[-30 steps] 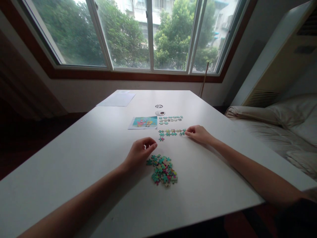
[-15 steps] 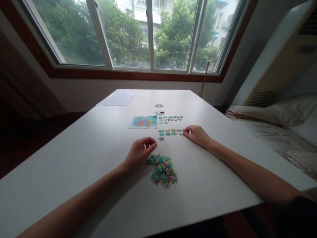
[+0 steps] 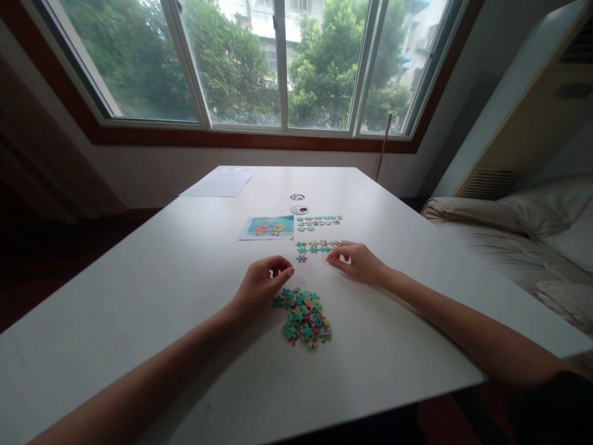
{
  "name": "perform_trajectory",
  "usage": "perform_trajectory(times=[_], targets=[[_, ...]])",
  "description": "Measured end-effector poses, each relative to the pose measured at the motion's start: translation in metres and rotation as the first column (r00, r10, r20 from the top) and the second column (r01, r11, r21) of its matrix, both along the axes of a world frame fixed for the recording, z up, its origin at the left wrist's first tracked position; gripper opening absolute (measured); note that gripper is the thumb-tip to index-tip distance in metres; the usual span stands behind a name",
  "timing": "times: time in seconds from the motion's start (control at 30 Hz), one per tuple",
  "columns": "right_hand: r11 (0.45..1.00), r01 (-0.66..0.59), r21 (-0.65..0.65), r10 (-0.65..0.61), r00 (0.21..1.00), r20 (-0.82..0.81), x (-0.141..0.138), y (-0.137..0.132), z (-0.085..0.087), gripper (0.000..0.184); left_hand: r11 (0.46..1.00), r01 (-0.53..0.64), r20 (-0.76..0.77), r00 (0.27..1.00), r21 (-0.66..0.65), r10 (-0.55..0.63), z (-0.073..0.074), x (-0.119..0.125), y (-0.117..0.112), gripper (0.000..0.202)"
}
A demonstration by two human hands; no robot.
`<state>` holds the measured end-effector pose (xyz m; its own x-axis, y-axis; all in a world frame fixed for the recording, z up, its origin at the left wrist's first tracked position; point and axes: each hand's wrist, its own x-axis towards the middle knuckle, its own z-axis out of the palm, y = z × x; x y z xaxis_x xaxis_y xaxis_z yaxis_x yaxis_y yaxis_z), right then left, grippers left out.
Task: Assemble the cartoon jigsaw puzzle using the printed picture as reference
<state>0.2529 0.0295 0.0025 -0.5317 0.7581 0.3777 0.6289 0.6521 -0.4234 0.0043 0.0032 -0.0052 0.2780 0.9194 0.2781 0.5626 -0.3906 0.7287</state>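
My left hand point(image 3: 265, 281) rests on the white table point(image 3: 139, 296), thumb and forefinger tips pressed together; whatever they pinch, if anything, cannot be made out. Just below its fingertips lies a heap of jigsaw pieces point(image 3: 306, 318), mostly green with pink, yellow and pale ones. My right hand point(image 3: 359, 262) is over the table with loosely curled fingers and no piece visible in them. Its fingertips are close to the near group of laid-out jigsaw pieces point(image 3: 315, 249). Part of that group's right end is beside or behind the hand.
Beyond stands a second group of jigsaw pieces point(image 3: 319, 221) in rows. To its left lies a colourful cartoon picture sheet point(image 3: 269, 228). Two small round items point(image 3: 299, 210) sit farther back. White paper point(image 3: 220, 184) covers the far left corner. A pale sofa point(image 3: 504, 228) borders the right side.
My right hand has drawn back toward me and slightly left, away from the right end of the near rows. My left hand and the heap look the same.
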Motion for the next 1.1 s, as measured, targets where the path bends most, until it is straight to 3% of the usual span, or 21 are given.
perform_trajectory(times=[0.1,0.17,0.3,0.53,0.6,0.7,0.77,0.83,0.97,1.1], targets=[[0.973,-0.22,-0.067,0.221,0.975,-0.003,-0.016,-0.02,0.005,0.018,1.0,0.001,-0.005,1.0,0.009,-0.001,0.0,-0.001,0.001,0.021],[0.957,-0.278,-0.087,0.28,0.96,0.007,-0.023,-0.03,0.007,0.021,1.0,0.0,-0.008,1.0,0.019,0.0,0.0,-0.001,0.001,0.021],[0.96,-0.265,-0.092,0.269,0.963,0.025,-0.031,-0.041,0.006,0.026,0.999,0.006,-0.016,1.0,0.034,-0.006,0.001,0.001,-0.001,0.02],[0.956,-0.247,-0.16,0.238,0.969,-0.073,-0.036,-0.04,0.005,0.012,0.999,0.02,-0.03,0.999,0.046,-0.019,0.004,0.001,-0.002,0.019],[0.968,-0.234,-0.086,0.225,0.969,-0.098,-0.035,-0.038,0.007,0.011,0.998,0.039,-0.036,0.999,0.044,-0.038,0.006,0.0,-0.004,0.019],[0.967,-0.163,0.195,0.178,0.982,-0.065,-0.033,-0.033,0.011,0.012,0.994,0.106,-0.032,0.994,0.018,-0.106,0.012,0.002,-0.008,0.021],[0.911,-0.139,0.389,0.138,0.99,0.028,-0.029,-0.031,0.014,0.014,0.988,0.154,-0.007,0.988,-0.018,-0.154,0.016,0.004,-0.011,0.023],[0.853,-0.161,0.497,0.109,0.985,0.132,-0.027,-0.029,0.016,0.015,0.982,0.18,0.029,0.983,-0.059,-0.179,0.019,0.007,-0.014,0.026],[0.802,-0.226,0.553,0.116,0.967,0.227,-0.027,-0.032,0.02,0.015,0.973,0.2,0.098,0.977,-0.114,-0.189,0.023,0.011,-0.019,0.029],[0.807,-0.246,0.537,0.138,0.963,0.233,-0.032,-0.034,0.021,0.016,0.974,0.188,0.165,0.972,-0.127,-0.166,0.02,0.011,-0.019,0.028]])
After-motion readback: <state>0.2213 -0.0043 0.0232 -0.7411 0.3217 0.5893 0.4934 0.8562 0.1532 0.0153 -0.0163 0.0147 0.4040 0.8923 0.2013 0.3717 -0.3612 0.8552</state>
